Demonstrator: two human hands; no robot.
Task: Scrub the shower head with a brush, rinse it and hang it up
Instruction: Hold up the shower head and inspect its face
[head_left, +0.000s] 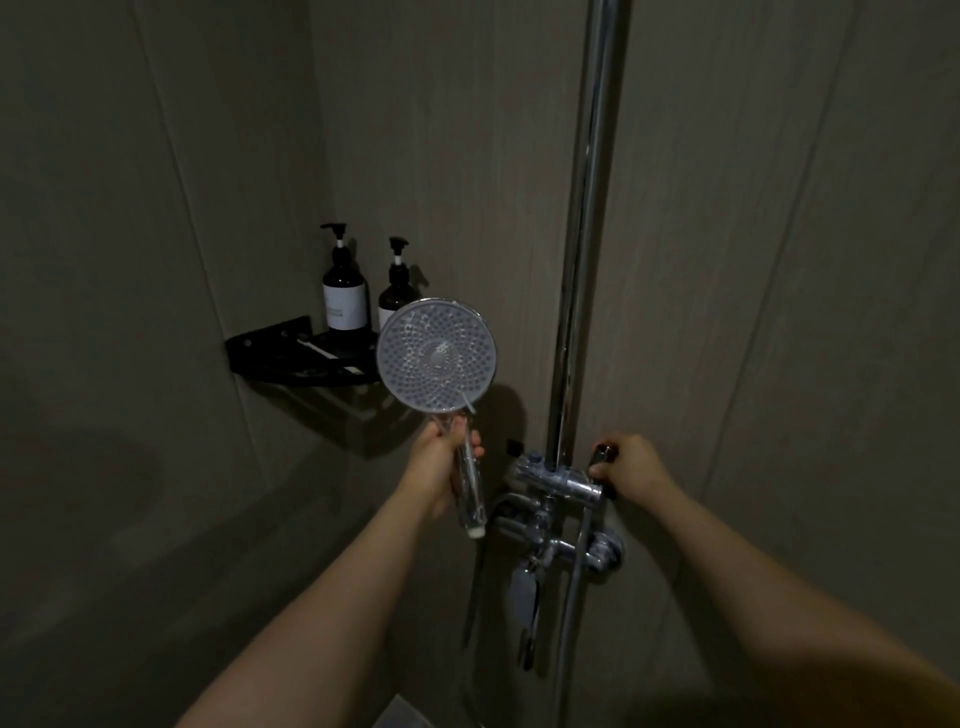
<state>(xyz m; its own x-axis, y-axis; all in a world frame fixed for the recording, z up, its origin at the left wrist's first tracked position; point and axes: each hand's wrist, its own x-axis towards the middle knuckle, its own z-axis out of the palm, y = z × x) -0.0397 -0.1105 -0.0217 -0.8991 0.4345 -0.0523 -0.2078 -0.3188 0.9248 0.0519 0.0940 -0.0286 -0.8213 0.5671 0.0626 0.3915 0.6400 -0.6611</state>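
Dim tiled shower stall. Your left hand (441, 462) grips the shower head (435, 356) by its handle; your right hand (631, 467) curls round the mixer knob (605, 451). Rinse step, seemingly: next, turn the knob.

Both bare forearms reach forward and up from the lower edge of the view. The left hand (441, 462) is raised, fingers and thumb curled in a grip, thumb on top. The right hand (631, 467) sits lower right, knuckles up, fingers curled in a grasp

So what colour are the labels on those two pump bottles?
White labels on dark pump bottles, seen in the head view.
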